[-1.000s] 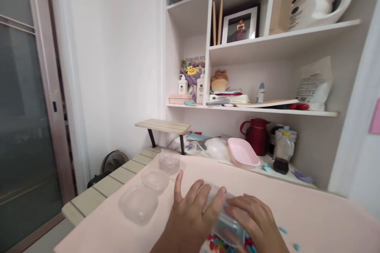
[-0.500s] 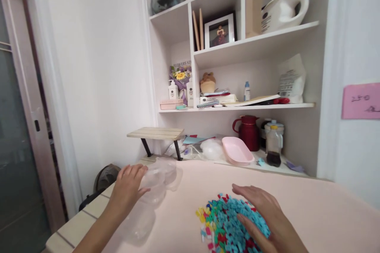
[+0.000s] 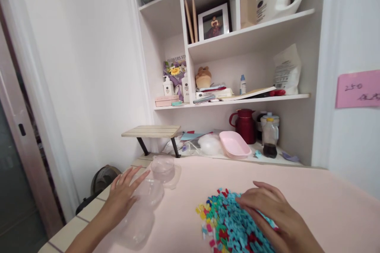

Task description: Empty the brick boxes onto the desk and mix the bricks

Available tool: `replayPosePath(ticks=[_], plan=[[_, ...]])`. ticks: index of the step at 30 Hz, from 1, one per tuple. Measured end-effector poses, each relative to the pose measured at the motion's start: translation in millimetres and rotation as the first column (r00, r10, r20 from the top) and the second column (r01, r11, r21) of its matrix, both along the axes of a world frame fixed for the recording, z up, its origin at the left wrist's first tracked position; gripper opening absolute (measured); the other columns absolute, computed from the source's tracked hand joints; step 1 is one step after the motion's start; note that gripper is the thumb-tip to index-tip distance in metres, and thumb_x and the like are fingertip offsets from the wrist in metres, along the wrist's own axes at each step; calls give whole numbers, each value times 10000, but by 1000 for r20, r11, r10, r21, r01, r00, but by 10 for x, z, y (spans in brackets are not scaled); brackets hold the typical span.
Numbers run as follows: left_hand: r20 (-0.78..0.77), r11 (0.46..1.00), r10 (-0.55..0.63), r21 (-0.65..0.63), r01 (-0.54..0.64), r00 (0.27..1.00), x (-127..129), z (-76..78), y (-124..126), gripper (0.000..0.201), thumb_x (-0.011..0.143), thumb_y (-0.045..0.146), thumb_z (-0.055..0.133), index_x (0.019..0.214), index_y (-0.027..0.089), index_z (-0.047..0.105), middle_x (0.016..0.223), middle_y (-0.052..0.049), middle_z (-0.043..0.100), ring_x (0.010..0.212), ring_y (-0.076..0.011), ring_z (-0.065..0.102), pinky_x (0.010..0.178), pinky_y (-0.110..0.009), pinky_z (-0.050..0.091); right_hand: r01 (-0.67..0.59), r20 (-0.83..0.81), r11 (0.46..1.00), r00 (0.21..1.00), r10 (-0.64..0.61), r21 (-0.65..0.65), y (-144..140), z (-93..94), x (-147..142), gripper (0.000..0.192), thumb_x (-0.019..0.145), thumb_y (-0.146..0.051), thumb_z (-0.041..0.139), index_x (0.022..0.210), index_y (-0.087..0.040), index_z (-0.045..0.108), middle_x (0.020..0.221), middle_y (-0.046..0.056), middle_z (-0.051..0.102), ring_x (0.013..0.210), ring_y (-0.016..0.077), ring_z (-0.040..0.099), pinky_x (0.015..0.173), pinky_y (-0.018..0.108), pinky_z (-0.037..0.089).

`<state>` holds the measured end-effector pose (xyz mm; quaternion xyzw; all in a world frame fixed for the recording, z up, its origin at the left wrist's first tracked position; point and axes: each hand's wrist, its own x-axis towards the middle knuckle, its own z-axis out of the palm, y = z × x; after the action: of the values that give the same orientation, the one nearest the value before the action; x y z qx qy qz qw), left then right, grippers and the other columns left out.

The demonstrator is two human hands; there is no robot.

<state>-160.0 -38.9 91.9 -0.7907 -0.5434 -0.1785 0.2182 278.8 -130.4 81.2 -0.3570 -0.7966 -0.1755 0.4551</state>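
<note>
A heap of small coloured pieces (image 3: 234, 221), mostly light blue with yellow, red, green and white ones, lies on the pink table cover. Over its right side is my right hand (image 3: 267, 207), thumb and forefinger drawn together at the pile. What they hold, if anything, is hidden. Clear plastic containers with round hollows stand in a row to the left: a far one (image 3: 162, 165), a middle one (image 3: 152, 193) and a near one (image 3: 138, 225). My left hand (image 3: 126, 189) is open beside them, fingers spread; whether it touches the plastic I cannot tell.
Behind the pink cover (image 3: 311, 201) are a pink tray (image 3: 236, 144), a red jug (image 3: 246, 126) and a bottle of dark liquid (image 3: 270, 142). A small wooden stand (image 3: 151, 131) rises at the back left. White shelves (image 3: 249, 102) hold assorted things above.
My right hand's fingers have come together at the heap, where they were apart before. My left hand has shifted slightly left and down, fingers more spread. The view has tilted a little.
</note>
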Motion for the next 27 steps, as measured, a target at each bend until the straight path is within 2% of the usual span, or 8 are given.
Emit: replayPosePath(ticks=[3, 6, 9, 14, 17, 19, 23, 27], plan=[[84, 997, -65, -23, 68, 994, -106, -10, 0, 647, 853, 41, 373, 1350, 431, 517, 1524, -3, 430, 1397, -263, 379, 1075, -532, 370, 8, -59, 1000, 998, -8, -7, 7, -10, 38, 238, 901, -225, 587, 1122, -298, 636, 954, -8, 730, 854, 173, 692, 1021, 399, 433], [190, 988, -149, -5, 153, 970, -195, -5, 54, 515, 879, 85, 344, 1109, 359, 714, 1477, -20, 485, 1334, -229, 473, 1051, -456, 429, 17, -76, 1000, 997, -19, -26, 19, -18, 55, 266, 910, -215, 584, 1159, -303, 610, 942, -17, 733, 831, 166, 689, 1024, 404, 424], [231, 985, -173, 58, 164, 958, -219, 14, 99, 451, 896, 146, 358, 993, 322, 762, 1428, -50, 536, 1281, -235, 533, 1024, -432, 461, 17, -73, 999, 997, -20, -42, 28, -21, 50, 272, 913, -210, 579, 1164, -311, 608, 933, -25, 735, 807, 161, 690, 1007, 404, 440], [105, 994, -88, 77, 80, 991, -117, -1, 32, 389, 910, 264, 441, 1215, 367, 661, 1452, -84, 512, 1266, -289, 543, 978, -508, 473, 36, -74, 998, 996, -40, -56, 39, -29, 61, 258, 908, -225, 581, 1142, -320, 633, 935, -31, 743, 802, 160, 695, 993, 397, 465], [24, 977, -26, 213, 20, 999, -17, -37, -92, 490, 910, 337, 470, 1398, 315, 499, 1479, -139, 471, 1304, -333, 492, 1008, -570, 409, 69, -117, 995, 990, -76, -68, 44, -57, 131, 216, 903, -270, 585, 1092, -329, 671, 946, -22, 750, 867, 193, 693, 975, 401, 484], [-44, 943, -38, 328, 50, 998, 54, -71, -192, 546, 901, 359, 495, 1441, 309, 439, 1473, -145, 475, 1336, -339, 447, 1059, -586, 327, 106, -200, 989, 972, -125, -100, 40, -78, 208, 190, 899, -326, 590, 1058, -330, 694, 918, -9, 755, 968, 234, 671, 936, 399, 501], [-134, 899, -126, 404, 170, 983, 165, -220, -327, 614, 874, 328, 533, 1465, 373, 373, 1489, -89, 466, 1390, -304, 367, 1139, -554, 177, 135, -449, 946, 854, -261, -294, 16, -65, 386, 243, 880, -454, 585, 1003, -295, 721, 810, 29, 744, 1007, 274, 646, 781, 342, 525], [-35, 931, -165, 325, 168, 986, 176, -471, -224, 579, 887, 361, 496, 1443, 459, 366, 1500, -23, 457, 1373, -297, 394, 1141, -560, 159, 32, -671, 895, 650, -357, -445, 51, -2, 524, 345, 861, -511, 584, 1035, -240, 707, 821, 45, 731, 875, 244, 660, 801, 333, 481]])
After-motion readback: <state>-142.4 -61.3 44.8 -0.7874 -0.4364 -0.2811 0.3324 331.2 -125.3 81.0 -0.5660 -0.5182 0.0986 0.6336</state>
